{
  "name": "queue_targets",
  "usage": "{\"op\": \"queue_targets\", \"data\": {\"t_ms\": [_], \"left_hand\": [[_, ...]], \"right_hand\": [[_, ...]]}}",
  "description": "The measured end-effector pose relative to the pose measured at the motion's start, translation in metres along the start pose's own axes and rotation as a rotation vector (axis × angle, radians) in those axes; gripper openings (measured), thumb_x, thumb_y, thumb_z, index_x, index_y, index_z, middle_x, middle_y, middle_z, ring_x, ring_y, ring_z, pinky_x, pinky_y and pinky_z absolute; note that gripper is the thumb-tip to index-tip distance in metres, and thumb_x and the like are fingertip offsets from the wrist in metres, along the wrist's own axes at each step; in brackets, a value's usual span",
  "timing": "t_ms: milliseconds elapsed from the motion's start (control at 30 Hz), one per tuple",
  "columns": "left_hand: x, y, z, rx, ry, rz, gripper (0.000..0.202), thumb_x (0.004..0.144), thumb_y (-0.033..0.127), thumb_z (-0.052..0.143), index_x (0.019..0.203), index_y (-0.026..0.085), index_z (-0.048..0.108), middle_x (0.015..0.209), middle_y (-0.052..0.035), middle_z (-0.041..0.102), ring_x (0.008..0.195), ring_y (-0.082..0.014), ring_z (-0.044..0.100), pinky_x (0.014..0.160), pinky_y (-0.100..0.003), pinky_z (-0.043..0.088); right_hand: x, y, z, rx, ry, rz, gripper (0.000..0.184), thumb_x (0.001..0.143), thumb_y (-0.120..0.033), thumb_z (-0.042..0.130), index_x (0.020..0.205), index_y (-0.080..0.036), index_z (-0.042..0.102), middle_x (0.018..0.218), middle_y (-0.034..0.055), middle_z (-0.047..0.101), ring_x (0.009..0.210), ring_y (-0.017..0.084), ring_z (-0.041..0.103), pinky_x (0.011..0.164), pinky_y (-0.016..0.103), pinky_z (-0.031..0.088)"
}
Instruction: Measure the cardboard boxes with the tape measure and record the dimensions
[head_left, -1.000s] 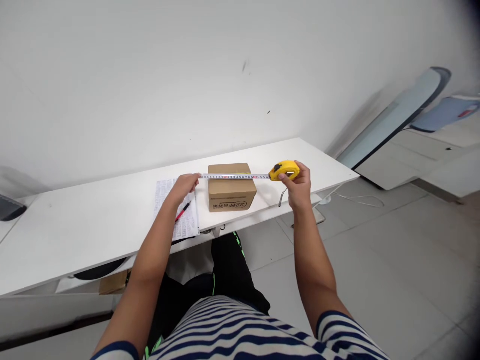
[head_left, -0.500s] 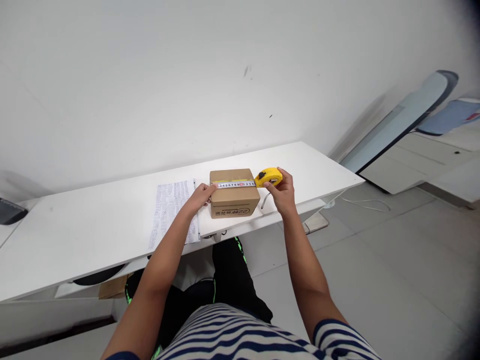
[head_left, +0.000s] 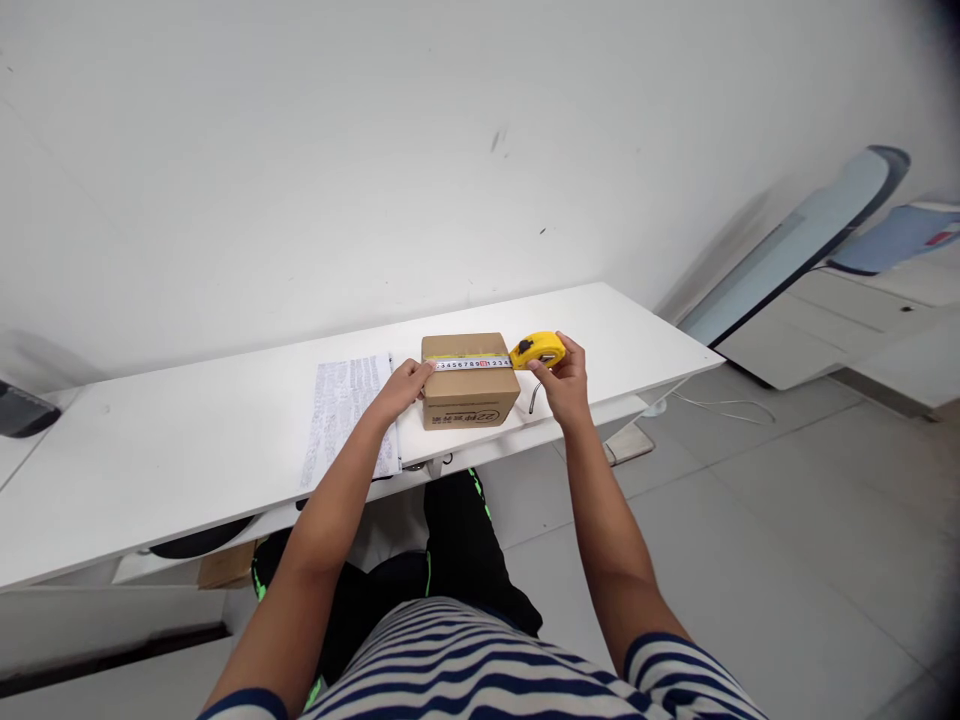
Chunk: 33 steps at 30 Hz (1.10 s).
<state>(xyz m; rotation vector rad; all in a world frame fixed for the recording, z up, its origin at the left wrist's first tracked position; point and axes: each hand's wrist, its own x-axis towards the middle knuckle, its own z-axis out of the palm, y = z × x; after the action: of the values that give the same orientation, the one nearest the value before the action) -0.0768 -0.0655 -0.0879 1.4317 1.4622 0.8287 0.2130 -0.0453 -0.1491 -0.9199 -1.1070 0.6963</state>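
A brown cardboard box (head_left: 469,412) with dark printing on its near side sits close to the front edge of the white table (head_left: 172,430). Across its top runs the pulled-out blade of a yellow tape measure (head_left: 538,349), its numbers facing up. My left hand (head_left: 407,388) pinches the blade's free end at the box's left edge. At the right edge, my right hand (head_left: 566,382) is closed around the yellow case, with a dark wrist cord hanging below. The blade's end hook is hidden under my left fingers.
Sheets of handwritten paper (head_left: 346,415) lie left of the box, partly behind my left forearm. A dark object (head_left: 26,412) stands at the far left. A large pale panel with a dark edge (head_left: 795,250) leans at the right. The wall rises behind the table.
The view has shifted slightly. Both hands, the box and the stretched tape stay almost the same relative to each other.
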Motion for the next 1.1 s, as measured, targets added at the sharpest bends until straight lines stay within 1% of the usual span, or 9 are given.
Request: {"op": "queue_targets", "data": {"t_ms": [233, 400, 567, 767, 900, 967, 1033, 1100], "left_hand": [[-0.003, 0.001, 0.000, -0.005, -0.003, 0.008, 0.040, 0.092, 0.060, 0.052, 0.082, 0.022, 0.047, 0.079, -0.0004, 0.056, 0.070, -0.0150, 0.055, 0.066, -0.028, 0.042], [-0.006, 0.001, 0.001, 0.023, 0.033, 0.072, 0.039, 0.093, 0.058, 0.052, 0.079, 0.022, 0.045, 0.075, 0.0010, 0.053, 0.070, -0.0154, 0.052, 0.067, -0.028, 0.040], [-0.003, -0.003, 0.001, 0.072, 0.043, 0.100, 0.040, 0.094, 0.059, 0.049, 0.079, 0.022, 0.045, 0.076, 0.0015, 0.054, 0.072, -0.0161, 0.052, 0.070, -0.030, 0.038], [0.002, -0.008, 0.000, 0.083, 0.051, 0.094, 0.040, 0.094, 0.060, 0.048, 0.079, 0.023, 0.046, 0.075, 0.0014, 0.056, 0.072, -0.0172, 0.054, 0.070, -0.030, 0.039], [0.002, -0.009, 0.000, 0.109, 0.048, 0.113, 0.040, 0.094, 0.061, 0.047, 0.080, 0.024, 0.048, 0.076, 0.0003, 0.059, 0.074, -0.0188, 0.057, 0.069, -0.031, 0.039], [0.003, -0.006, 0.001, 0.147, 0.059, 0.116, 0.038, 0.095, 0.058, 0.046, 0.079, 0.024, 0.048, 0.075, 0.0003, 0.060, 0.073, -0.0192, 0.057, 0.069, -0.031, 0.039], [0.003, 0.000, 0.001, 0.195, 0.092, 0.120, 0.034, 0.096, 0.050, 0.045, 0.076, 0.023, 0.048, 0.073, 0.0000, 0.061, 0.071, -0.0192, 0.058, 0.069, -0.032, 0.040], [0.002, 0.008, -0.004, 0.214, 0.123, 0.133, 0.031, 0.095, 0.043, 0.047, 0.072, 0.023, 0.049, 0.071, -0.0009, 0.062, 0.069, -0.0187, 0.059, 0.069, -0.033, 0.041]], "right_hand": [[-0.001, 0.000, 0.000, 0.014, -0.005, -0.005, 0.083, 0.062, -0.053, 0.088, 0.132, -0.028, 0.050, 0.121, 0.0053, 0.064, 0.112, 0.021, 0.062, 0.095, 0.040, 0.055], [-0.002, -0.001, -0.001, -0.002, -0.009, -0.007, 0.082, 0.063, -0.054, 0.087, 0.132, -0.028, 0.050, 0.125, 0.0063, 0.063, 0.114, 0.021, 0.062, 0.094, 0.038, 0.056], [-0.002, 0.001, -0.002, 0.003, -0.015, -0.019, 0.081, 0.066, -0.051, 0.087, 0.134, -0.028, 0.050, 0.123, 0.0061, 0.064, 0.113, 0.021, 0.062, 0.094, 0.038, 0.056], [-0.002, 0.002, -0.002, -0.045, -0.023, -0.038, 0.079, 0.068, -0.056, 0.084, 0.135, -0.031, 0.049, 0.123, 0.0062, 0.064, 0.114, 0.022, 0.063, 0.093, 0.037, 0.056], [-0.003, 0.003, -0.001, -0.043, -0.018, -0.041, 0.080, 0.068, -0.056, 0.084, 0.134, -0.030, 0.049, 0.123, 0.0066, 0.064, 0.114, 0.022, 0.063, 0.093, 0.038, 0.056], [-0.002, 0.003, -0.001, -0.047, -0.015, -0.042, 0.080, 0.067, -0.056, 0.084, 0.134, -0.029, 0.049, 0.123, 0.0068, 0.064, 0.113, 0.022, 0.063, 0.094, 0.038, 0.056], [0.000, 0.001, -0.002, -0.071, -0.012, -0.060, 0.080, 0.067, -0.057, 0.084, 0.133, -0.028, 0.049, 0.121, 0.0071, 0.064, 0.111, 0.022, 0.064, 0.094, 0.039, 0.056], [0.001, -0.006, -0.002, -0.111, -0.015, -0.101, 0.079, 0.069, -0.058, 0.082, 0.133, -0.027, 0.048, 0.119, 0.0069, 0.064, 0.107, 0.022, 0.066, 0.093, 0.040, 0.057]]}}
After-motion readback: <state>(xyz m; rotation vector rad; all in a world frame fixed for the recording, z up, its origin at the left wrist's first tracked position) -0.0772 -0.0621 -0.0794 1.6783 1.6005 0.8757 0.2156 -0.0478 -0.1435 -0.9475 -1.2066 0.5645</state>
